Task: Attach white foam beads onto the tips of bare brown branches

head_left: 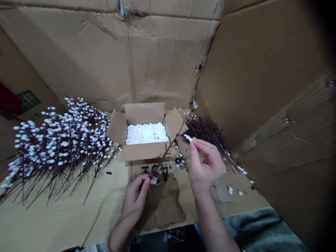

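Right hand (207, 164): thumb and forefinger pinching a small white piece (188, 138). Left hand (135, 199): clenched on a thin dark twig (168, 150), white-budded, slanting up above the worktop (52, 224) centre. Beyond: branch heap (60, 150), left edge; open carton (144, 115) of white foam balls (147, 133).

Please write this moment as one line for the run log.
left hand: grips brown pussy-willow twig | right hand: pinches white bud | cardboard box: holds white foam beads
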The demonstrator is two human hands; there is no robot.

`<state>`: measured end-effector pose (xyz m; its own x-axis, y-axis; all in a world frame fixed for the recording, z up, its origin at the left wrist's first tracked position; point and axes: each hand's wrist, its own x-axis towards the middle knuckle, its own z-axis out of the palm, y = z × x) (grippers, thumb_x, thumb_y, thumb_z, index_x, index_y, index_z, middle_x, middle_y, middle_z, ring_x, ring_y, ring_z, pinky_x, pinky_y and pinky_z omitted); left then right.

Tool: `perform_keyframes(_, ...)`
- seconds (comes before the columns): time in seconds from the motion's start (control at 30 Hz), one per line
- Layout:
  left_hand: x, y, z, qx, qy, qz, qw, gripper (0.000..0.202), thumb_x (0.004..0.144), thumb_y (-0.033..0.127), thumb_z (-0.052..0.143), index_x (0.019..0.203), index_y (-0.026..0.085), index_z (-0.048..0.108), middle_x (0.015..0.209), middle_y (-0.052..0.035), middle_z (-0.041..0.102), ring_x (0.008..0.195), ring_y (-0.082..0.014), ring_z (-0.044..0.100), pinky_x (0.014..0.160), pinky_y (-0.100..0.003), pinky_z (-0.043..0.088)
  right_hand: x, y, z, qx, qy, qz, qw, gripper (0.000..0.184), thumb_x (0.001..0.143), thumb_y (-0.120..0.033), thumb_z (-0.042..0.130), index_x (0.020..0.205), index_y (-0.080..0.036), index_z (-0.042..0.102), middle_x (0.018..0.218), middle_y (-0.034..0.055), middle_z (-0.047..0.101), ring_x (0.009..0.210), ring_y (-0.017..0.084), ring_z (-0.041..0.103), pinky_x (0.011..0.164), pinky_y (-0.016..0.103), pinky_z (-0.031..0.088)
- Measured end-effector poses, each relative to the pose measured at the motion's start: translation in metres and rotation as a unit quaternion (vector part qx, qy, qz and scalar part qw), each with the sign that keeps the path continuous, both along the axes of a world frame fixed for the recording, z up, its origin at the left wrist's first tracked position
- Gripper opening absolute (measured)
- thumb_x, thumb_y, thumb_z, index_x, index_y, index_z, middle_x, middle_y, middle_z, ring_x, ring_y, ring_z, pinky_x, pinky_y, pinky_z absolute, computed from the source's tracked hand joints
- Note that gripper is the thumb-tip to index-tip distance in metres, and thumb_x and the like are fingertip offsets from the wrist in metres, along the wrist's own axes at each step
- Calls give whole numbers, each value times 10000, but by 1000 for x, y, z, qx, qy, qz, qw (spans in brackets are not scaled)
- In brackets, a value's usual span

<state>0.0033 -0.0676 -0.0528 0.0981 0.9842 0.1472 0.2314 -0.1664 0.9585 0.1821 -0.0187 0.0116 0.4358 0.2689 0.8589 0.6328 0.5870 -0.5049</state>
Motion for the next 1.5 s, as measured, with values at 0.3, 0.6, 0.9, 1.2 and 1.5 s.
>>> perform_keyframes(0.3, -1, 0, -1, -10, -8, 3, 1000, 312, 925, 383, 446, 878, 141, 638, 600, 19, 499, 577, -147, 480, 546, -241, 339, 5, 4, 4, -34, -71, -55, 995, 112, 779, -66, 634, 788, -172, 667, 765, 38, 704, 722, 169, 672, 681, 331, 557)
perform_keyframes(0.6, -1, -1, -1, -10, -3, 0, 1000, 323, 924, 390, 443, 854, 146, 643, 599, 15, 506, 584, -152, 492, 565, -243, 358, 6, 0, 5, 13, -71, -53, 996, 165, 749, -45, 660, 826, -191, 668, 790, 18, 706, 735, 164, 671, 700, 341, 566)
perform_keyframes(0.9, 0, -1, 3, -9, -19, 16, 1000, 317, 915, 389, 454, 847, 148, 648, 590, 15, 507, 572, -152, 481, 557, -244, 361, 10, 5, 3, -18, -81, -72, 994, 142, 766, -64, 641, 810, -196, 670, 780, 21, 706, 725, 171, 674, 675, 336, 564)
perform_keyframes(1.2, 1, -1, 1, -24, -23, 16, 999, 313, 908, 391, 465, 844, 147, 650, 580, 18, 484, 556, -147, 463, 536, -236, 356, 2, -14, -4, -14, -112, 18, 993, 220, 737, -23, 653, 863, -203, 657, 795, 28, 704, 739, 164, 662, 653, 319, 557)
perform_keyframes(1.5, 2, -1, 4, -18, -22, 15, 999, 304, 900, 385, 476, 828, 147, 651, 572, 16, 491, 549, -146, 462, 534, -239, 355, 3, -7, -6, -62, -119, -57, 989, 126, 753, -73, 641, 771, -198, 646, 745, 23, 715, 699, 183, 679, 667, 348, 553)
